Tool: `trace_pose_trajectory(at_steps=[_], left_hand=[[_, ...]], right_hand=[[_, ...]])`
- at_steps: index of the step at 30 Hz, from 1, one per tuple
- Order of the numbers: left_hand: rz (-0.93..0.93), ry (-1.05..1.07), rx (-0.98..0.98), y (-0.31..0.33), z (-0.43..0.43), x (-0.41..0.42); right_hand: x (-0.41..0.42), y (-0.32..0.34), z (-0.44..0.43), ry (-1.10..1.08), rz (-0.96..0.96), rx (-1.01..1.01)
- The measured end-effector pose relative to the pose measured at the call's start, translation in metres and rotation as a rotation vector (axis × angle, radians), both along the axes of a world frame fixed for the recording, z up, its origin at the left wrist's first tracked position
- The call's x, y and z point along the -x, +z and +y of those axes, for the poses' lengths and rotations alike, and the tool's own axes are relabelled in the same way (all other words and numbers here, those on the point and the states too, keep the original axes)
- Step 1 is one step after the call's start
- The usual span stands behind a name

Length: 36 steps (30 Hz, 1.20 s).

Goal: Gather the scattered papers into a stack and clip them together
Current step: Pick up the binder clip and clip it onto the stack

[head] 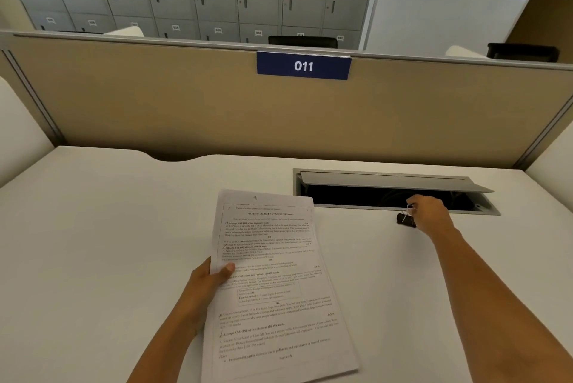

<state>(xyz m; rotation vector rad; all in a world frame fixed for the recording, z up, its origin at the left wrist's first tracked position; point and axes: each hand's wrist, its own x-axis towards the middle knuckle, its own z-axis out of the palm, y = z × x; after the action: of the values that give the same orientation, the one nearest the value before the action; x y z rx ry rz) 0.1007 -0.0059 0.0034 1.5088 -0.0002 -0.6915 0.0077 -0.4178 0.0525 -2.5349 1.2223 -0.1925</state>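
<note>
A stack of printed papers (273,283) is held above the white desk (93,227), near its front middle. My left hand (207,283) grips the stack's left edge, thumb on the top sheet. To the right, a black binder clip (406,219) rests on the desk just in front of the cable box. My right hand (429,212) is at the clip, fingers pinched on its silver wire handle. The clip still touches the desk.
An open metal cable box (393,193) with a raised lid is set into the desk at the back right. A tan partition (186,103) with a blue "011" sign (303,66) closes the far edge. White side panels stand left and right. Grey lockers are beyond.
</note>
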Motion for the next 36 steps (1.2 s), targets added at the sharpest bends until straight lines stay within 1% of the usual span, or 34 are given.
trace_pose_trajectory(at_steps=[7,12,14,17,19,22,25,30,32,36], left_hand=[[0.013,0.002,0.001,0.0,0.001,-0.001],[0.016,0.0,0.003,0.0,0.0,0.0],[0.019,0.0,-0.003,0.0,0.001,-0.001],[0.033,-0.014,-0.009,0.0,0.002,-0.001],[0.047,-0.03,-0.015,-0.001,0.003,0.0],[0.042,-0.062,-0.036,0.0,0.005,0.002],[0.043,-0.072,-0.04,0.002,0.006,0.006],[0.033,-0.114,-0.069,0.007,0.014,0.023],[0.023,-0.136,-0.082,0.006,0.017,0.03],[0.008,-0.161,-0.109,0.006,0.023,0.046]], right_hand=[[0.003,-0.001,0.0,-0.03,-0.043,-0.044],[0.004,0.004,0.008,-0.038,-0.17,-0.047],[0.006,0.002,0.002,-0.038,-0.235,-0.149],[0.01,0.005,0.0,-0.098,-0.363,-0.384],[0.011,0.008,0.005,-0.088,-0.471,-0.573],[0.014,0.014,0.022,-0.07,-0.547,-0.751],[0.016,0.021,0.046,-0.032,-0.532,-0.911],[0.021,0.032,0.086,0.082,-0.445,-1.09],[0.023,0.036,0.104,0.131,-0.376,-1.098],[0.031,0.034,0.14,0.207,-0.261,-1.04]])
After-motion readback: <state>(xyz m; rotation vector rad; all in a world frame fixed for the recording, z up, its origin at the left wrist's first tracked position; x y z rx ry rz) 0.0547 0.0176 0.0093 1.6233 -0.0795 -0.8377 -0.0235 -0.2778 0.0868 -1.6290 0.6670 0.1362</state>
